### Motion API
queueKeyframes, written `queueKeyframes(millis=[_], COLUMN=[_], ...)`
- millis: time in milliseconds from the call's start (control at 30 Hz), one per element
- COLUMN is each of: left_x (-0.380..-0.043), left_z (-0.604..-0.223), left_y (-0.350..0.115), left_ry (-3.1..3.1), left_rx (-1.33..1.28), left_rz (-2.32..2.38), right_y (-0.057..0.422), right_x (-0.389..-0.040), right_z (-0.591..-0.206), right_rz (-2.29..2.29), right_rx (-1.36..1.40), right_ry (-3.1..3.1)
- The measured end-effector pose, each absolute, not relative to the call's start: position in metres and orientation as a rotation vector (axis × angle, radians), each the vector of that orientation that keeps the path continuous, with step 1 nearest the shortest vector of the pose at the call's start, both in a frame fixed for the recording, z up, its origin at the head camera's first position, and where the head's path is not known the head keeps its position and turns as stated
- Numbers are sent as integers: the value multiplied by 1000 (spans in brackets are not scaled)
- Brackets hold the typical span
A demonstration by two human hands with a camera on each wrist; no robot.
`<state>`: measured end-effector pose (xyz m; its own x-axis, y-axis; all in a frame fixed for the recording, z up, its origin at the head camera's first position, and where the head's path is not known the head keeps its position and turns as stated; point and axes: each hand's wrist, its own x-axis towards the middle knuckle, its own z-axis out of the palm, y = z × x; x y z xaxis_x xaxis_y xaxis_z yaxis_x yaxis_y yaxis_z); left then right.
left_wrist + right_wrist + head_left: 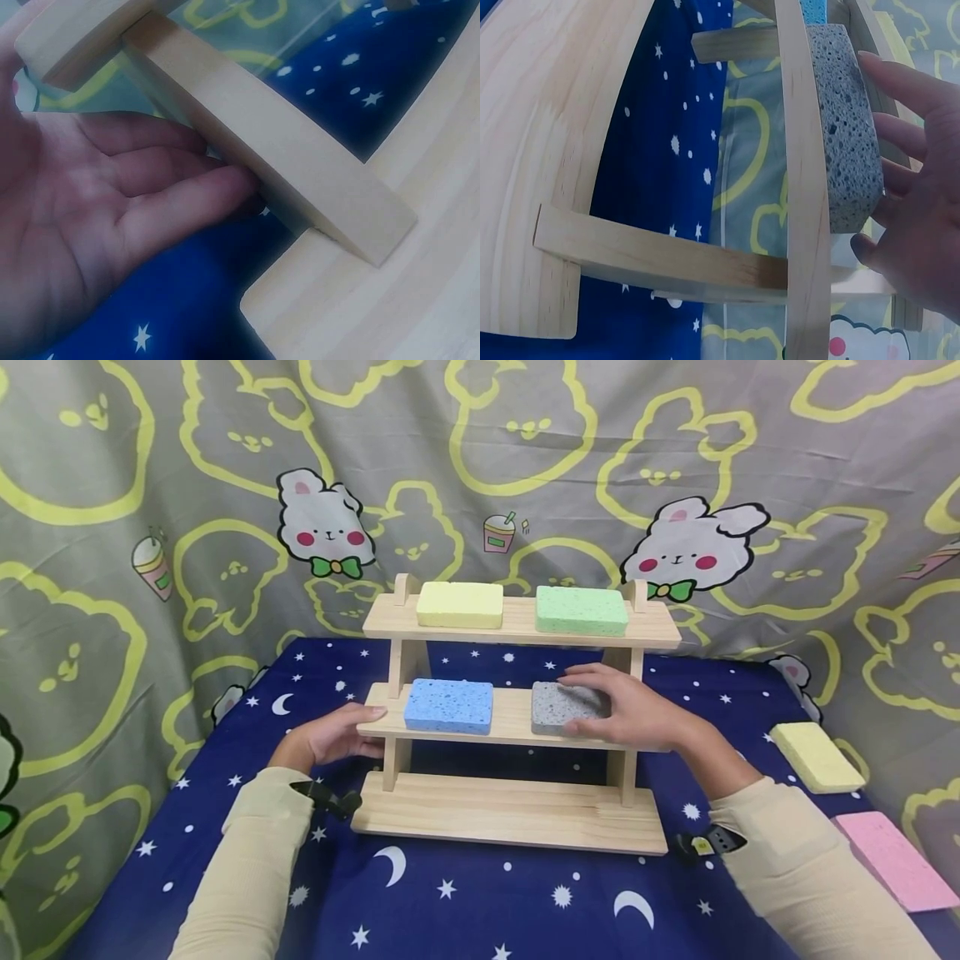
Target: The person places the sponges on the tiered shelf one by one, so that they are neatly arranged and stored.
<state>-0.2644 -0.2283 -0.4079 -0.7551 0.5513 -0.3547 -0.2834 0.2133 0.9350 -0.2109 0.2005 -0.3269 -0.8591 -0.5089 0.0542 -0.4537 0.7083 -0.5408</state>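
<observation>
A three-tier wooden display shelf (510,814) stands on the cloth. My left hand (341,735) holds the left end of its middle tier, thumb on top and fingers below, touching the upright (285,142). On that tier lie a blue sponge (448,706) and, to its right, a grey speckled sponge (549,707). My right hand (626,706) is over the grey sponge's right part, fingers along its top and back. In the right wrist view the thumb (864,249) stands just off the sponge's right end. A yellow sponge (459,606) and a green sponge (581,611) lie on the top tier.
Another yellow sponge (817,757) and a pink sponge (896,860) lie at the right side of the table. Dark blue cloth with stars and moons (442,910) covers the table. A grey patterned curtain (420,443) hangs behind and at both sides.
</observation>
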Motion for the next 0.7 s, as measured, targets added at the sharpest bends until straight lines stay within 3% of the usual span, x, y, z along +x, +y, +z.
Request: queueKeyframes(millis=[700], left_x=[-264], left_z=[-408], left_y=[-228], left_ry=[1836], left_rx=[251], left_rz=[1614], right_y=[238], right_x=[-200], right_z=[-334], right_rz=[-1006], right_rx=[-845], right_ry=[2957])
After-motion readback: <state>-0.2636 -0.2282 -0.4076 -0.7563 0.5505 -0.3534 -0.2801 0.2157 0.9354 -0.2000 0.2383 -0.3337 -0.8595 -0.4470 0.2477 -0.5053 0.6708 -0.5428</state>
